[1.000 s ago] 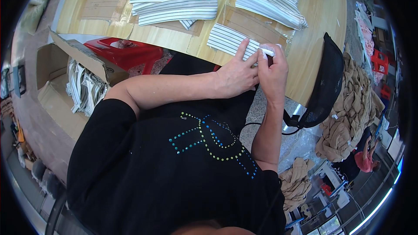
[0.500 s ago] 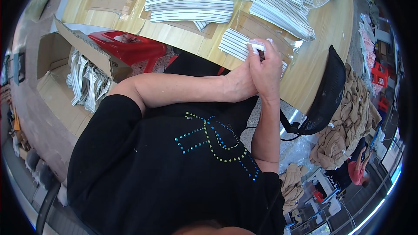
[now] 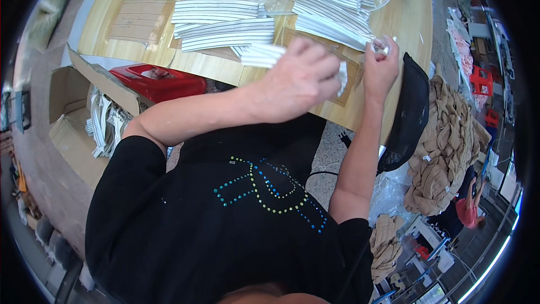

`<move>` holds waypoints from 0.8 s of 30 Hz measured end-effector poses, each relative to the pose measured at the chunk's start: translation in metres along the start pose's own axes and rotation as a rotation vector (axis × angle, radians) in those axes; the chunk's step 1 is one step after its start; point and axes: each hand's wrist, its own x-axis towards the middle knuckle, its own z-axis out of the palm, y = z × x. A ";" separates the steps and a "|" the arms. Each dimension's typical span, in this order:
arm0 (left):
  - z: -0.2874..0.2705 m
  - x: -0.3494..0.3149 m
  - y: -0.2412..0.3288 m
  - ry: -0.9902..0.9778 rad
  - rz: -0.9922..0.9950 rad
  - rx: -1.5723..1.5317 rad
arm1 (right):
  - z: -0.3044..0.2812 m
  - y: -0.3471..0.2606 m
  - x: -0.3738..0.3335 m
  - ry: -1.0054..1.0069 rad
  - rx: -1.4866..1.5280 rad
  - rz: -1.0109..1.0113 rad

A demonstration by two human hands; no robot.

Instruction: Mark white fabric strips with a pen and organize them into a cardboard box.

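My left hand is raised over the table's near edge with its fingers curled on a striped fabric strip, which pokes out on both sides of the fist and is smeared by motion. To the right, my right hand pinches a small white stick-like piece, perhaps chalk; the fingers partly cover it. Just beyond that hand, a fanned pile of white strips with dark stripes lies on the table. Farther left, more striped strips lie crossed over one another.
Brown cardboard with ruled lines is taped to the wooden table. Clear plastic bags lie at the back. An open carton with striped pieces and a red stool are at left. A black mesh piece and brown garments are at right.
My hands have come apart. The left has lifted and shifted left with the striped strip, while the right has moved rightward with the white piece. The view has shifted slightly.
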 end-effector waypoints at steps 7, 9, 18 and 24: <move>-0.009 -0.043 -0.111 -0.077 -0.165 0.413 | 0.015 0.012 0.001 0.103 0.066 -0.024; -0.008 -0.046 -0.106 -0.084 -0.256 0.372 | 0.014 0.008 -0.005 0.104 0.169 -0.045; 0.037 0.032 -0.041 0.205 -0.101 0.144 | -0.004 -0.006 -0.032 0.013 0.461 -0.069; 0.057 0.010 -0.027 -0.068 0.099 0.107 | -0.024 0.015 -0.097 -0.119 0.518 0.037</move>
